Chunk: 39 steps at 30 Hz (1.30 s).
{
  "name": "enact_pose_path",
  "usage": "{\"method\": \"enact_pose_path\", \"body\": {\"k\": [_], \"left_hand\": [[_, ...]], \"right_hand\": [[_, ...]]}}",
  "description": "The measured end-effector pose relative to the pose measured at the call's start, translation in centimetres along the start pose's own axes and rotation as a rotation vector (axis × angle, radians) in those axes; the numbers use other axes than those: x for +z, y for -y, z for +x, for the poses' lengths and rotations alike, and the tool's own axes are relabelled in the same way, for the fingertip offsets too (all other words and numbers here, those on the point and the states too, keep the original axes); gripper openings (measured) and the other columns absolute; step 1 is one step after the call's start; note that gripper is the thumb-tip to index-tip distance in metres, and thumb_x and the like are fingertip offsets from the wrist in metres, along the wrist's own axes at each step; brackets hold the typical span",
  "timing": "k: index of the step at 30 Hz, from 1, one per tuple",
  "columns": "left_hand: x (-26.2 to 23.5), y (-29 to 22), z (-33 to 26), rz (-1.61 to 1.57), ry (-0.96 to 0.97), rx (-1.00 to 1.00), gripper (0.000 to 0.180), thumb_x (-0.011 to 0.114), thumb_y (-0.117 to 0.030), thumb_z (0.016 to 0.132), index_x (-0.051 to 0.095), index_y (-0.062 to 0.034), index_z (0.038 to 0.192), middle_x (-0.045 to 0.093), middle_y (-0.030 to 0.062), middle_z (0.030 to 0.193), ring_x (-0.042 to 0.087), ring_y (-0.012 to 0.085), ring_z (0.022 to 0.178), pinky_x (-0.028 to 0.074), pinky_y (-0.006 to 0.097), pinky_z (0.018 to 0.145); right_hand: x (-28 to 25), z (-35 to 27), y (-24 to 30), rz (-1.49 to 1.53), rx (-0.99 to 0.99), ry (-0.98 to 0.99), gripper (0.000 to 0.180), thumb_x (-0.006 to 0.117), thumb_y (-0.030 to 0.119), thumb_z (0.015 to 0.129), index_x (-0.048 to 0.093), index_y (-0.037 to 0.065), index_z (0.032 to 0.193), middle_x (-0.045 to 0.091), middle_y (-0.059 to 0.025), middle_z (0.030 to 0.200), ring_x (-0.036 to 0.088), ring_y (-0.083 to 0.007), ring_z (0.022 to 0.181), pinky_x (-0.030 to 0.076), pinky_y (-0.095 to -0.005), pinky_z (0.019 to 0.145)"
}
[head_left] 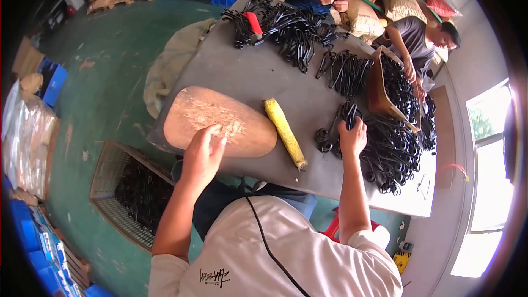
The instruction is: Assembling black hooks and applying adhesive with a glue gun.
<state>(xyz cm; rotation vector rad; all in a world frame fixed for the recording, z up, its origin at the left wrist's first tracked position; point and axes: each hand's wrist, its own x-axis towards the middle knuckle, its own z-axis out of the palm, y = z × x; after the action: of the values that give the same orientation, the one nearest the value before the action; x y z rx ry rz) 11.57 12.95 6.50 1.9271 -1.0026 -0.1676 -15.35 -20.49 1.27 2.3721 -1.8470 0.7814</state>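
Black metal scissors [347,114] stand gripped in the right hand [352,136], whose fingers close round their blades above the grey table [264,71], arm reaching far and right. Just right lies a large heap of scissors [393,151], too many to count. The left hand [202,155] hovers open, fingers loosely spread, over one wooden board [220,121] at the near left. Between the hands lies one yellow bar [284,132]. Two other people sit at the far side

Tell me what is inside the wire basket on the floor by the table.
The wire basket holds a dark heap of black metal pieces. Its near corner is hidden behind the left forearm, and the basket's bottom is covered.
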Motion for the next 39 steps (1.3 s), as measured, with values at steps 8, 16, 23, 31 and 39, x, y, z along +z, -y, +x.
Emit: {"method": "enact_pose_path", "body": {"k": [8,16,23,31,39], "left_hand": [[3.2,-6.6,2.3,-0.483,0.243,-0.052,0.043,0.062,-0.023,0.099,0.052,-0.0020,0.135,0.067,0.0083,0.113,0.062,0.0107,0.087,0.051,0.027,0.080],[3.7,-4.6,4.6,-0.358,0.072,0.032,0.027,0.057,-0.027,0.101,0.065,-0.0015,0.104,0.069,0.0137,0.084,0.069,0.0220,0.073,0.051,0.033,0.065],[1.9,-3.7,6.0,-0.324,0.116,-0.128,0.026,0.056,-0.025,0.102,0.065,-0.0005,0.107,0.071,0.0094,0.091,0.067,0.0143,0.083,0.052,0.029,0.076],[2.5,-2.9,7.0,-0.082,0.153,0.022,0.024,0.058,-0.024,0.100,0.060,-0.0007,0.105,0.069,0.0150,0.088,0.068,0.0313,0.082,0.051,0.039,0.072],[2.5,-1.6,7.5,0.077,0.085,0.102,0.022,0.061,-0.023,0.097,0.058,-0.0012,0.098,0.067,0.0175,0.084,0.067,0.0335,0.079,0.052,0.041,0.069]], "right_hand": [[-7.0,-6.7,9.9,0.391,-0.641,-0.177,0.063,0.078,0.019,0.068,0.059,0.008,0.127,0.059,-0.0123,0.102,0.057,-0.0315,0.089,0.046,-0.0434,0.079],[-5.4,-10.5,14.0,0.748,-0.741,0.386,0.067,0.081,0.018,0.076,0.052,0.004,0.135,0.058,-0.0142,0.108,0.059,-0.0326,0.092,0.048,-0.0415,0.083],[-0.8,-10.1,7.4,0.098,-0.601,0.575,0.077,0.069,0.042,0.086,0.039,0.003,0.145,0.054,-0.0197,0.114,0.059,-0.0393,0.101,0.050,-0.0461,0.086],[-4.3,-9.2,7.0,1.320,0.357,1.211,0.053,0.059,0.023,0.096,0.042,0.004,0.143,0.060,-0.0076,0.095,0.059,-0.0136,0.077,0.050,-0.0281,0.069],[-11.2,-10.5,13.4,1.118,-0.168,0.752,0.080,0.054,0.008,0.098,0.003,0.018,0.160,0.061,-0.0081,0.096,0.056,-0.0113,0.068,0.049,-0.0260,0.061]]}}
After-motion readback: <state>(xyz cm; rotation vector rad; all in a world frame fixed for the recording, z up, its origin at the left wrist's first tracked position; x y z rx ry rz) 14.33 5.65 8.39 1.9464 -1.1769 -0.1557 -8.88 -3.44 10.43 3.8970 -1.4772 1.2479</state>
